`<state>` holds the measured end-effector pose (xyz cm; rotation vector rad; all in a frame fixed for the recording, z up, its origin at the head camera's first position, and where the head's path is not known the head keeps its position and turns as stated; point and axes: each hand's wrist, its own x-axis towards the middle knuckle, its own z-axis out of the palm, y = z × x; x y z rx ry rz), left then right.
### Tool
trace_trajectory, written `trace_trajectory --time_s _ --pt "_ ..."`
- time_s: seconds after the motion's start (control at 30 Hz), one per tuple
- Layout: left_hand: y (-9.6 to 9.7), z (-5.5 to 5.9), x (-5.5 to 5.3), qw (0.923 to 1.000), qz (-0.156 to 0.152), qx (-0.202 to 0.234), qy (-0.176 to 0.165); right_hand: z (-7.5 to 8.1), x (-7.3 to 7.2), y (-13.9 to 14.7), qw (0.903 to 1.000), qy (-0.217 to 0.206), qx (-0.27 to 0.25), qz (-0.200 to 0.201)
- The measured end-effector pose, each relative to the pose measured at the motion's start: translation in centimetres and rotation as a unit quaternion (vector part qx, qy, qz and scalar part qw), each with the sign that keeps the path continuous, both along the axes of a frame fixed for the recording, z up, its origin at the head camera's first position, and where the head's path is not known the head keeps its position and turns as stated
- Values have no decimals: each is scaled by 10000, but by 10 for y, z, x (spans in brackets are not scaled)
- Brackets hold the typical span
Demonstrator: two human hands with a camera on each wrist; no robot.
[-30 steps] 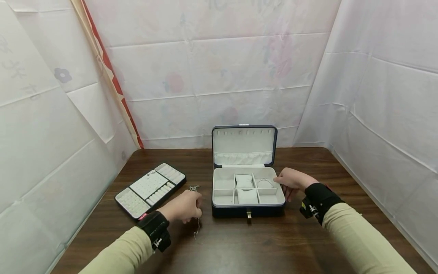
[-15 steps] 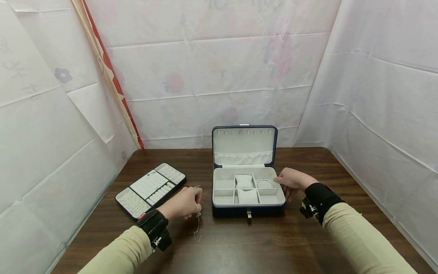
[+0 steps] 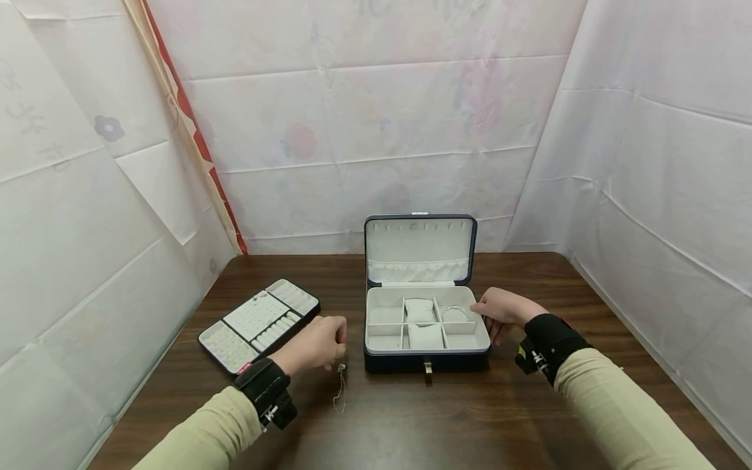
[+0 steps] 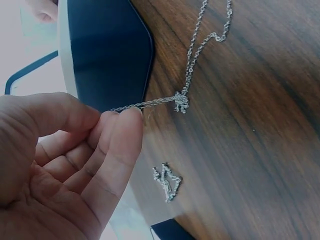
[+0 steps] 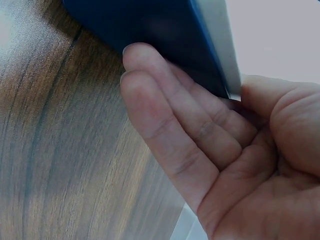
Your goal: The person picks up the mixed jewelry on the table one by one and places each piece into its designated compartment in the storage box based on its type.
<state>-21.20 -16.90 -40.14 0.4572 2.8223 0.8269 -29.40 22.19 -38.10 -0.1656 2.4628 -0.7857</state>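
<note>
My left hand (image 3: 317,343) pinches a thin silver necklace (image 4: 145,104) between thumb and fingertips, left of the open jewelry box. A small bunched cluster (image 4: 181,102) sits along the chain, and a loop of chain runs on from it. Another small silver chain (image 4: 167,182) lies on the table near this hand; in the head view the hand hides it. My right hand (image 3: 502,313) grips the right wall of the jewelry box (image 3: 425,362), thumb at the pale rim and fingers against the dark blue outer side. A silver bangle (image 3: 455,314) lies in the back right compartment.
A lift-out jewelry tray (image 3: 258,323) with ring rolls and small compartments lies at an angle on the left. Two white cushions (image 3: 425,337) fill the box's middle compartments. The raised lid (image 3: 419,248) stands at the back, near the white curtain (image 3: 376,143).
My left hand has shifted slightly up and away, and the bunched part of the necklace now shows below its fingers. The chain beyond the hand is now hidden. The right hand stays put.
</note>
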Motion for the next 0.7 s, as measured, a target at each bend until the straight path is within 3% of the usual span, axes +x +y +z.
trace_trajectory --time_s 0.3,0.53,0.7 --pt "-3 8 0 9988 -181 348 277 -1 -1 -1 10000 -4 -4 -39" --pt "-2 18 -6 9968 -65 164 776 -2 -1 -1 10000 33 24 -36" --pt "-3 28 -7 9936 72 335 1078 -1 -2 -1 9999 58 105 -1"
